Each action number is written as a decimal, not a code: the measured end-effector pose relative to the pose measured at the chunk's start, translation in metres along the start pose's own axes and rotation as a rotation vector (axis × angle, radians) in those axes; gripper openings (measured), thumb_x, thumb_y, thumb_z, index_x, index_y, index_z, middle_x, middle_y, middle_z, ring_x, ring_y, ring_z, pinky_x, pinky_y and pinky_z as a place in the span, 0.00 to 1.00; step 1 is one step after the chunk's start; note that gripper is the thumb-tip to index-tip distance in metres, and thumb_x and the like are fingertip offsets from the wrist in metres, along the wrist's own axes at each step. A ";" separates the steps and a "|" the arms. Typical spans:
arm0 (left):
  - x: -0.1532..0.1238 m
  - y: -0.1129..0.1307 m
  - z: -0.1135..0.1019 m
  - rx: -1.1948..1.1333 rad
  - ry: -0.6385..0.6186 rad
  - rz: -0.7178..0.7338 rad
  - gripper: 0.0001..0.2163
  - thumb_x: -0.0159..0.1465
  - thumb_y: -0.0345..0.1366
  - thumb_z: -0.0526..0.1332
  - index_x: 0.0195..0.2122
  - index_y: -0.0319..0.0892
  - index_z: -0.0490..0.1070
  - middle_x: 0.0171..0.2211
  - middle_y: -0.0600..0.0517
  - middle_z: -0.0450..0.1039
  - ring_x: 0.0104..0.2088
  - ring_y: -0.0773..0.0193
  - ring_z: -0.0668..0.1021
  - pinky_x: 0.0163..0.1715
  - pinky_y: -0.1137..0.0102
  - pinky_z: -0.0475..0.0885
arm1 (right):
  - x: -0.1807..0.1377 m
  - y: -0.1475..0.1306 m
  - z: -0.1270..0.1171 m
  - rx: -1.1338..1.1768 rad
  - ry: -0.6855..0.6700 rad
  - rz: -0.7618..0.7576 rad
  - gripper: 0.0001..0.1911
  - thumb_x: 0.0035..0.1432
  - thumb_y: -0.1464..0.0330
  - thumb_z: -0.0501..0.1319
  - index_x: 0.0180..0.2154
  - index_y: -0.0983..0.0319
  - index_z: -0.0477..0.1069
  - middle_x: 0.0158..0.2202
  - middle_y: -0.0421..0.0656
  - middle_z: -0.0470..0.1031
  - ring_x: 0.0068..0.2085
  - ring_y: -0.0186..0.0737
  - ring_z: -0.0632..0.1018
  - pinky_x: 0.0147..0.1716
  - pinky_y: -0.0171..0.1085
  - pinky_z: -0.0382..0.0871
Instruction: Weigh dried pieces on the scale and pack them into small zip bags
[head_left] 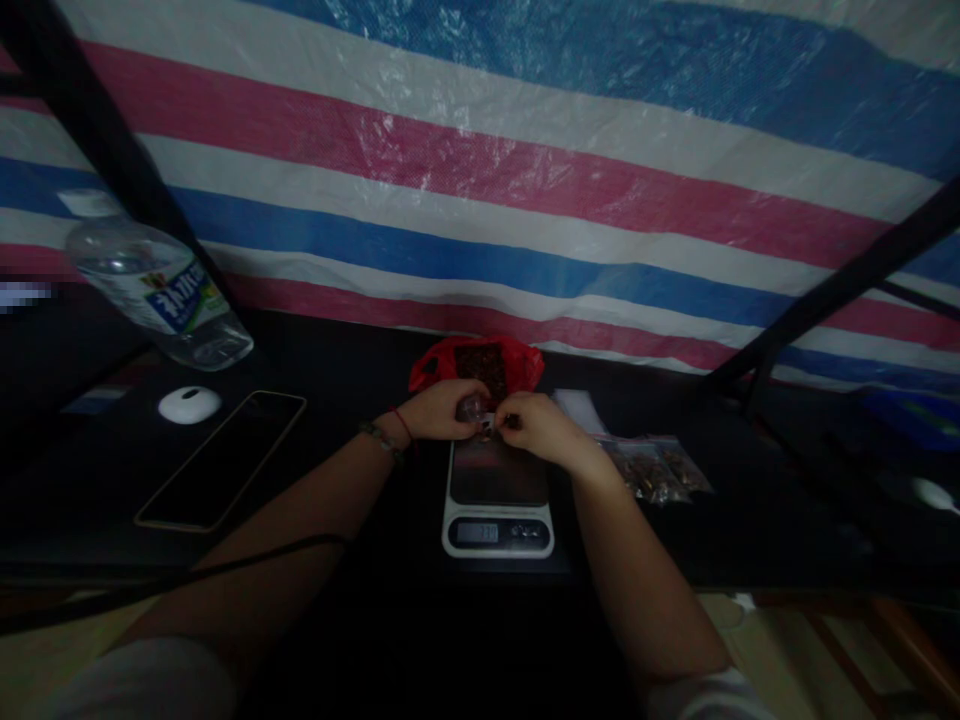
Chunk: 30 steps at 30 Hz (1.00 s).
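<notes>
My left hand (448,410) is closed on a small clear plastic bag (474,407), held up over the back of a kitchen scale (499,480). Close beside it, my right hand (541,428) pinches some dark brown dried pieces (513,421) near the bag's mouth. Behind both hands lies an open red plastic bag (529,362) with a heap of dark brown bits (481,362) inside. The scale has a metal plate and a lit display. Right of my right hand rest filled clear zip bags (660,470) of brown pieces and some flat empty bags (577,408).
On the left of the black table (337,370) are a water bottle (161,285), a white earbud case or mouse (189,404) and a phone (223,460). A dark cable (247,562) crosses my left forearm. Behind hangs a striped tarp (480,200) between black frame bars (832,290).
</notes>
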<state>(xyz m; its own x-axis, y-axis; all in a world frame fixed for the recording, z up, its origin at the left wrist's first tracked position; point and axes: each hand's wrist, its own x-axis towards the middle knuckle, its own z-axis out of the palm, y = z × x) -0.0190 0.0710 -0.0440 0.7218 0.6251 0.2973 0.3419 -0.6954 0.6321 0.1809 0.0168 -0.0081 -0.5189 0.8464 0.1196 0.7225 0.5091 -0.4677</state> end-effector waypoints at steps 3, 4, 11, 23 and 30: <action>0.000 0.005 -0.001 0.019 0.028 -0.002 0.17 0.51 0.37 0.64 0.42 0.41 0.70 0.35 0.51 0.73 0.34 0.64 0.75 0.34 0.71 0.69 | 0.005 -0.003 -0.011 0.040 0.095 0.011 0.09 0.47 0.80 0.60 0.30 0.64 0.75 0.31 0.41 0.76 0.32 0.33 0.74 0.35 0.32 0.64; 0.000 0.006 -0.001 0.029 0.044 -0.006 0.17 0.51 0.37 0.65 0.42 0.41 0.70 0.35 0.51 0.73 0.34 0.63 0.75 0.34 0.71 0.69 | 0.008 -0.005 -0.014 0.045 0.126 0.010 0.09 0.48 0.80 0.60 0.31 0.64 0.75 0.31 0.41 0.75 0.33 0.33 0.74 0.35 0.32 0.64; 0.002 0.007 0.005 0.000 0.186 -0.040 0.16 0.51 0.34 0.64 0.41 0.40 0.67 0.38 0.49 0.73 0.39 0.59 0.76 0.39 0.67 0.71 | 0.034 -0.022 -0.007 0.031 0.106 -0.103 0.06 0.52 0.78 0.60 0.32 0.63 0.74 0.34 0.42 0.76 0.38 0.35 0.74 0.39 0.34 0.65; 0.005 0.002 0.011 -0.126 0.278 -0.059 0.14 0.50 0.34 0.64 0.38 0.39 0.65 0.36 0.51 0.71 0.36 0.61 0.75 0.37 0.68 0.71 | 0.037 -0.023 -0.002 0.046 0.169 -0.122 0.07 0.54 0.78 0.59 0.32 0.63 0.72 0.36 0.42 0.74 0.41 0.36 0.73 0.43 0.36 0.64; 0.005 0.005 0.008 -0.181 0.285 -0.122 0.15 0.52 0.37 0.64 0.40 0.39 0.65 0.33 0.52 0.71 0.32 0.65 0.74 0.32 0.70 0.70 | 0.022 -0.020 -0.020 0.054 0.240 -0.075 0.09 0.55 0.78 0.57 0.33 0.62 0.74 0.37 0.44 0.74 0.42 0.37 0.73 0.44 0.38 0.65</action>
<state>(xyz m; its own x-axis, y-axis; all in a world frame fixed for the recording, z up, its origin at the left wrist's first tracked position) -0.0084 0.0676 -0.0449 0.4762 0.7914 0.3833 0.2852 -0.5514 0.7840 0.1645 0.0282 0.0212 -0.4419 0.8228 0.3575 0.6572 0.5682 -0.4953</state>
